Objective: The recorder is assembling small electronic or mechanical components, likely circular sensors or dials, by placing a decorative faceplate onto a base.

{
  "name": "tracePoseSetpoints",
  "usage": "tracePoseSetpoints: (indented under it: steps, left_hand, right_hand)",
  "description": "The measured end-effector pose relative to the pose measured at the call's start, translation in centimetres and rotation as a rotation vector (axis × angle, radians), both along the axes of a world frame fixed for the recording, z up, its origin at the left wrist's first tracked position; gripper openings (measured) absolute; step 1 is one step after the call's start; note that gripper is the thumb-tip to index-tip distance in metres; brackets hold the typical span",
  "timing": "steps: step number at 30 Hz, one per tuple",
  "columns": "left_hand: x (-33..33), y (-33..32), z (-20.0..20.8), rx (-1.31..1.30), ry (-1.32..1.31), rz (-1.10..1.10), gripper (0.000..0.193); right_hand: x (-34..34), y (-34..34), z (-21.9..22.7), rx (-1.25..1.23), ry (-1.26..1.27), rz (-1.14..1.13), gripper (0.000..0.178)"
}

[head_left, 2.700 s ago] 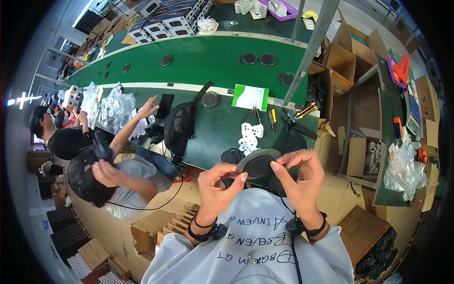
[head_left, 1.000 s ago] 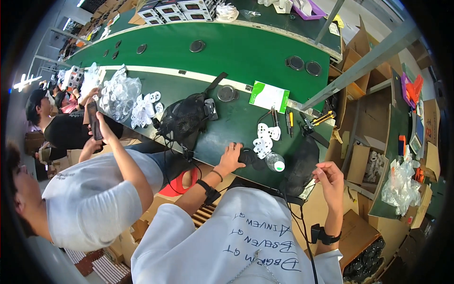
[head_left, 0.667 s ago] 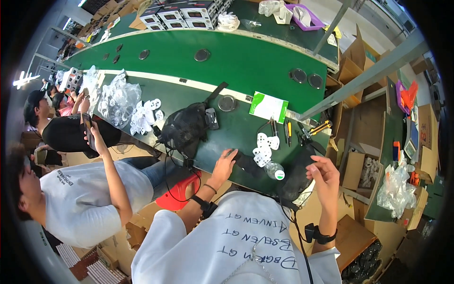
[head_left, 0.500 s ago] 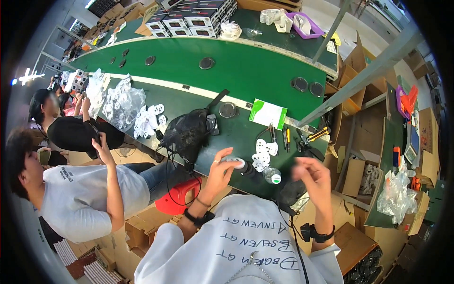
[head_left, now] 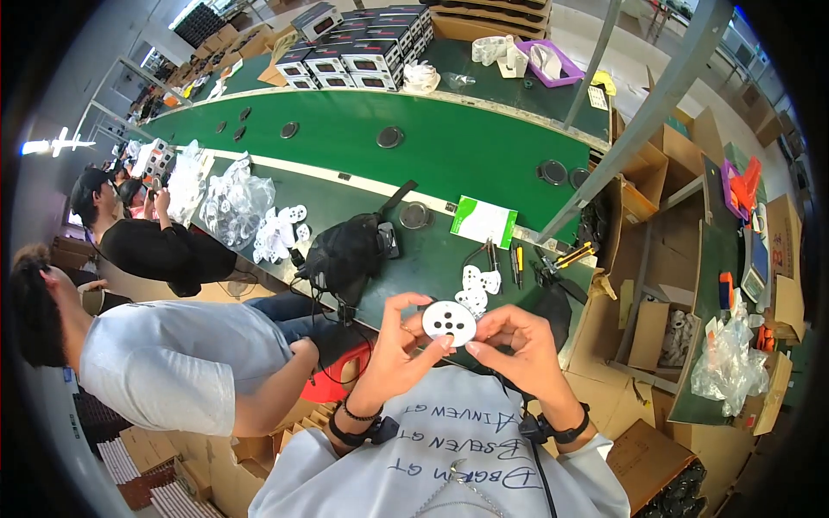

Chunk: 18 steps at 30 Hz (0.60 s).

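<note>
Between my two hands is a round white disc (head_left: 443, 316) with several black dots or holes on its face, tilted toward me. My left hand (head_left: 399, 352) grips its left edge, thumb low on the front. From the other side my right hand (head_left: 521, 347) pinches the right edge with thumb and fingers. Just beyond the disc, several white perforated plates (head_left: 480, 281) lie on the green workbench (head_left: 432, 250). My hands cover part of the bench's near edge.
A black mesh bag (head_left: 345, 259) lies left of my hands. Pliers (head_left: 493, 255), a yellow-black cutter (head_left: 516, 263) and a green-white packet (head_left: 484, 221) lie beyond. Dark round pieces (head_left: 389, 136) sit on the green belt. A metal post (head_left: 639, 121) rises at right; co-workers sit left.
My right hand has come in from the right and now grips the white disc together with my left. The disc's dotted face has turned toward me. The nearest co-worker's raised hand has dropped.
</note>
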<state>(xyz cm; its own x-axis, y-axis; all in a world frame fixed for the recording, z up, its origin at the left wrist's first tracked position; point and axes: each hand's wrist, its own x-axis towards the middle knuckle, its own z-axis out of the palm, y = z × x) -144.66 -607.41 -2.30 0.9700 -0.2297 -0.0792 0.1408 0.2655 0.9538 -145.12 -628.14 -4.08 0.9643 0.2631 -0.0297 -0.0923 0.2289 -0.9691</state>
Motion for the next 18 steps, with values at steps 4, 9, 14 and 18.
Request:
tracePoseSetpoints:
  steps: [4,9,14,18]
  left_hand:
    - [0.0,0.9,0.2,0.283,-0.117,-0.249,0.043]
    - [-0.3,0.2,0.9,0.308,-0.047,-0.211,0.04]
    - [-0.4,0.6,1.1,0.174,0.009,-0.167,0.038]
    - [-0.3,1.1,1.4,0.192,0.018,-0.243,0.036]
  right_hand:
    - [0.4,-0.6,0.3,0.128,0.113,-0.096,0.026]
    - [-0.8,-0.1,-0.1,0.223,0.213,-0.017,0.023]
    - [-1.4,-0.1,0.0,0.287,0.314,-0.011,0.025]
    - [-1.8,-0.4,0.0,0.299,0.274,0.044,0.027]
